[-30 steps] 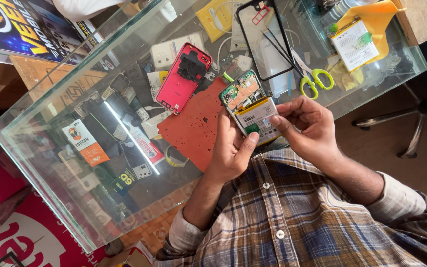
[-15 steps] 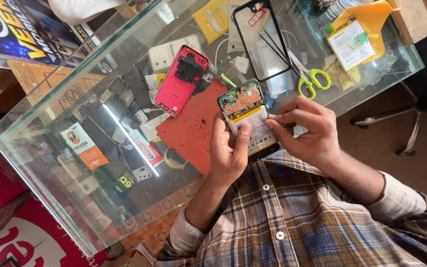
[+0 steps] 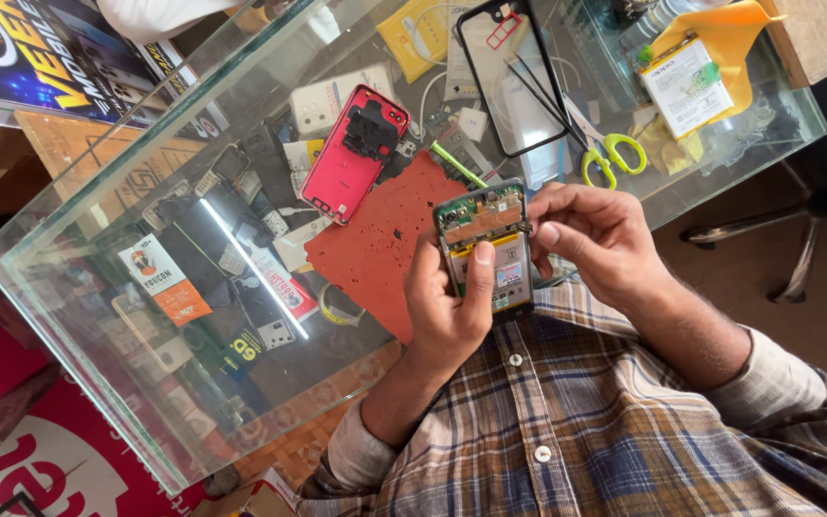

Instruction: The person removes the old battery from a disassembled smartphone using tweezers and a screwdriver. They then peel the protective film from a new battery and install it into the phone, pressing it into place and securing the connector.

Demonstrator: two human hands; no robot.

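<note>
A: What packages, labels or signs are showing?

B: A dark poster [image 3: 45, 53] with yellow lettering is lying at the top left, beyond the glass surface [image 3: 98, 316]. A red sign [image 3: 45, 469] with white letters is sitting at the bottom left, below it.

A: Anything under the glass?

B: A small white and orange card [image 3: 160, 280] is lying on the left, with a red and white label [image 3: 284, 285] near it.

A: And on top?

B: A white rectangular pack with green print [image 3: 686, 84] is resting on yellow paper [image 3: 729, 29] at the upper right. A yellow packet [image 3: 415, 33] is sitting at the top centre.
</note>
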